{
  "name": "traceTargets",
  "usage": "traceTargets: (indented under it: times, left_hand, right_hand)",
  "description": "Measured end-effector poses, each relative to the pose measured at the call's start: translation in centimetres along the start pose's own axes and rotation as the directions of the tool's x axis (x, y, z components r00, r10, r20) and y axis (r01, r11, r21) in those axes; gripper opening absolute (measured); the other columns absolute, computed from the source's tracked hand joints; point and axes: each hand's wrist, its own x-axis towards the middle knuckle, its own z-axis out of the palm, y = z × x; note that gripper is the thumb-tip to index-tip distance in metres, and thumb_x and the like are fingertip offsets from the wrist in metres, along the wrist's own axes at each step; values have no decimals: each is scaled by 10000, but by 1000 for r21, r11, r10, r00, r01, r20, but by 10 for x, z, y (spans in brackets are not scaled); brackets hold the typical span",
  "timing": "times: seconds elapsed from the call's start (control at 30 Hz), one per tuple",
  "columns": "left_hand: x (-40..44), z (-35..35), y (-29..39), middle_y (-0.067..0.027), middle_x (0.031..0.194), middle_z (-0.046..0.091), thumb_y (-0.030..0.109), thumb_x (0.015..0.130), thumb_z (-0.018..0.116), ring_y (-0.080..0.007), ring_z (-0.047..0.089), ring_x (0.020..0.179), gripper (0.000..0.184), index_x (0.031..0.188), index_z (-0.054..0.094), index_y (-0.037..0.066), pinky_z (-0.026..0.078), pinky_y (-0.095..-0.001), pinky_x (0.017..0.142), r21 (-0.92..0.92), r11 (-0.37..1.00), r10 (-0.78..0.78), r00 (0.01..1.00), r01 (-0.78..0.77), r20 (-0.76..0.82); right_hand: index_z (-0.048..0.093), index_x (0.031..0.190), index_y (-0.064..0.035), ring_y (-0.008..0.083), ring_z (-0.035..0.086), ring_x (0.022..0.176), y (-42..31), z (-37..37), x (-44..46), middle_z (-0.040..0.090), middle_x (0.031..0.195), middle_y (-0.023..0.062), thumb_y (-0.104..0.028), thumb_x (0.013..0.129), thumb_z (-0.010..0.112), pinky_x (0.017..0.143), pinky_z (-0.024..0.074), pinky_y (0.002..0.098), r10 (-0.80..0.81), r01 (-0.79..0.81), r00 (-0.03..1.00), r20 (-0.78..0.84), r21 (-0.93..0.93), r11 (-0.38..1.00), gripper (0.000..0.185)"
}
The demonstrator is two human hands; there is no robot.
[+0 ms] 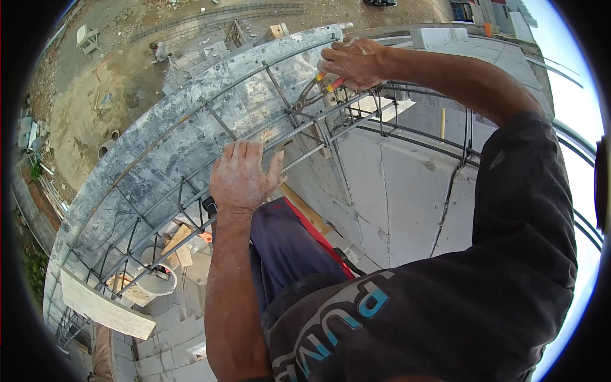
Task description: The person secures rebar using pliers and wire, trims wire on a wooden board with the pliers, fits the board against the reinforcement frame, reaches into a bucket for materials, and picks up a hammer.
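Along the curved metal panel (146,130), the rebar cage (277,86) appears largely assembled, remaining work indeterminable, while the right hand (356,62) has its grip closed around pincers (302,102) at the bars and the left hand (242,175) rests on the cage, grip unclear.

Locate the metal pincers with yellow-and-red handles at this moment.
In the head view, the metal pincers with yellow-and-red handles are just above centre, in the right grip, their head at the dark steel rebar frame.
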Motion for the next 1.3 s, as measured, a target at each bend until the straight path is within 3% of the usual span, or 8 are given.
traceTargets:
  times: [0.13, 0.33, 0.37, 0.47, 0.57, 0.9, 1.0, 1.3]
  left_hand:
    - [1, 0, 0, -50, 841, 648, 418, 811, 760, -244, 663, 854, 338, 856, 667, 96, 558, -371, 708, -5, 1000, 4, 1000, -4, -2]
    - [1, 1, 1, -61, 852, 652, 418, 810, 758, -251, 664, 861, 349, 871, 663, 88, 558, -372, 711, 2, 1000, 1, 1000, -1, 4]
    - [1, 0, 1, -63, 854, 653, 417, 810, 757, -251, 665, 861, 349, 872, 662, 87, 558, -373, 712, 4, 1000, 1, 1000, -1, 10]
    - [1, 0, 1, -66, 857, 655, 416, 809, 757, -253, 665, 864, 351, 873, 662, 84, 559, -373, 714, 7, 1000, 9, 1000, -10, 10]
    - [1, 1, 1, -67, 859, 656, 417, 807, 757, -255, 666, 864, 353, 872, 663, 83, 559, -373, 715, 10, 1000, 10, 1000, -10, 6]
    - [0, 1, -1, -54, 827, 645, 431, 810, 752, -250, 661, 839, 349, 845, 663, 94, 557, -373, 693, -3, 1000, -4, 1000, 4, 21]
    - [-1, 1, -2, -63, 848, 650, 458, 827, 727, -239, 663, 841, 378, 888, 672, 89, 557, -375, 676, 6, 1000, 9, 1000, -9, 30]
    - [-4, 5, -4, -65, 859, 653, 469, 842, 708, -241, 662, 852, 388, 883, 672, 86, 558, -383, 694, -11, 1000, 8, 1000, -8, 2]
  right_hand:
    - [453, 1382, -172, 236, 595, 1091, 1, 11, -1, 525, 1144, 71, -314, 983, 562, 981, 507, 379, 29, -24, 999, 20, -211, 977, 437]
    - [481, 1332, -320, 206, 571, 1134, 31, 43, 33, 536, 1070, 22, -229, 1005, 487, 1002, 502, 383, -26, 6, 992, -121, -161, 987, 339]
    - [467, 1395, -325, 207, 551, 1196, 34, 42, 37, 536, 1140, 0, -203, 995, 486, 1061, 471, 368, 2, -3, 1000, -9, -135, 991, 419]
    - [533, 1343, -317, 203, 544, 1207, 37, 39, 38, 538, 1150, 1, -235, 982, 523, 1062, 463, 371, -17, 8, 998, -56, -157, 988, 371]
    - [586, 1294, -301, 214, 551, 1202, 18, 39, 21, 545, 1164, 14, -271, 966, 565, 1051, 464, 382, 135, -160, 971, -195, -120, 980, 330]
    - [592, 1281, -166, 259, 684, 1021, -19, -14, -1, 601, 1103, 101, -251, 948, 632, 839, 579, 406, 244, -251, 957, 156, 24, 968, 346]
    - [617, 1230, -173, 201, 648, 1100, -32, -24, -13, 639, 1077, 10, -307, 974, 591, 855, 577, 339, 152, -151, 958, 243, -24, 988, 289]
    - [722, 1005, -104, 292, 701, 1022, -8, -1, 2, 748, 996, 72, -451, 935, 645, 835, 570, 438, 272, -346, 913, 303, 226, 911, 362]
